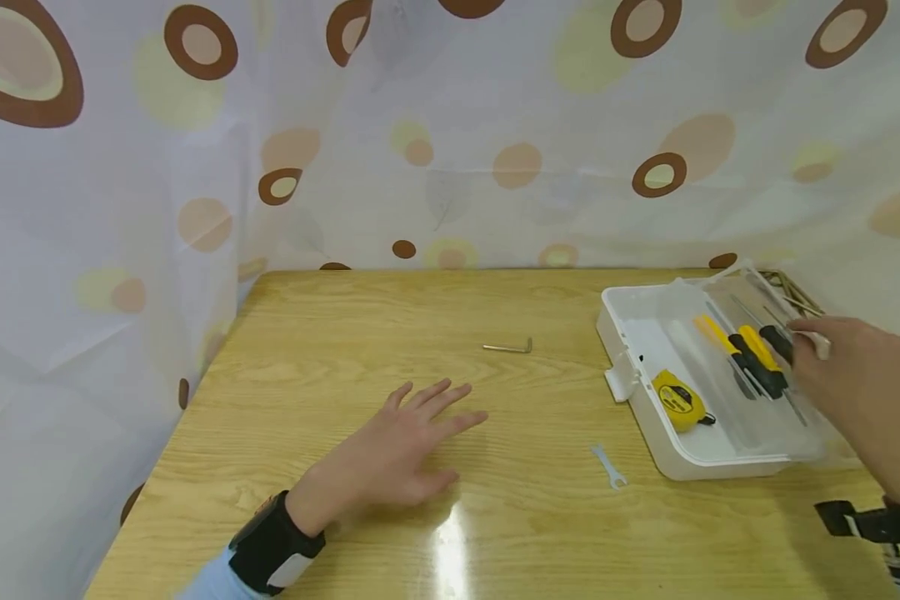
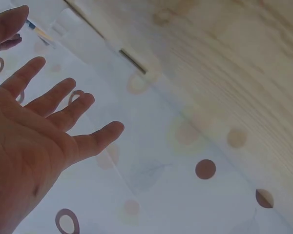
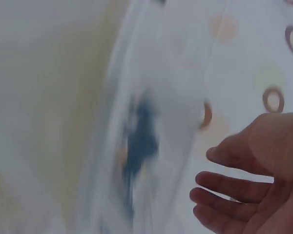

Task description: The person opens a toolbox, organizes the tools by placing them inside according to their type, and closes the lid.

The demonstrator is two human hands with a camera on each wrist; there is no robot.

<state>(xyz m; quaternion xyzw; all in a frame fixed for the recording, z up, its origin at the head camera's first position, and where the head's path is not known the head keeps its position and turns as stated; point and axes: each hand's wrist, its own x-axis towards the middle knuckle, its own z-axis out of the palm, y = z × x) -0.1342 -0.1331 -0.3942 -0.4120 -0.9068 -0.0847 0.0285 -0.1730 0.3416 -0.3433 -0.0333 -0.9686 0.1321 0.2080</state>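
My left hand point(image 1: 393, 454) hovers over the wooden table with its fingers spread, holding nothing; the left wrist view also shows the bare palm point(image 2: 27, 151). Beyond its fingertips lies a small L-shaped hex key point(image 1: 507, 347). A small open-end wrench point(image 1: 609, 468) is to its right. My right hand point(image 1: 858, 383) is at the right side of a white toolbox point(image 1: 720, 471), by the black-handled screwdriver point(image 1: 777, 342). In the right wrist view its thumb and fingers point(image 3: 224, 187) stand apart with nothing seen between them. Whether it touches the box is unclear.
Inside the toolbox are a yellow tape measure point(image 1: 678, 400) and several screwdrivers with yellow and black handles point(image 1: 757, 358). Some brass-coloured rods point(image 1: 795, 292) show at its far right corner. A patterned curtain point(image 1: 465, 125) hangs behind the table point(image 1: 360, 333).
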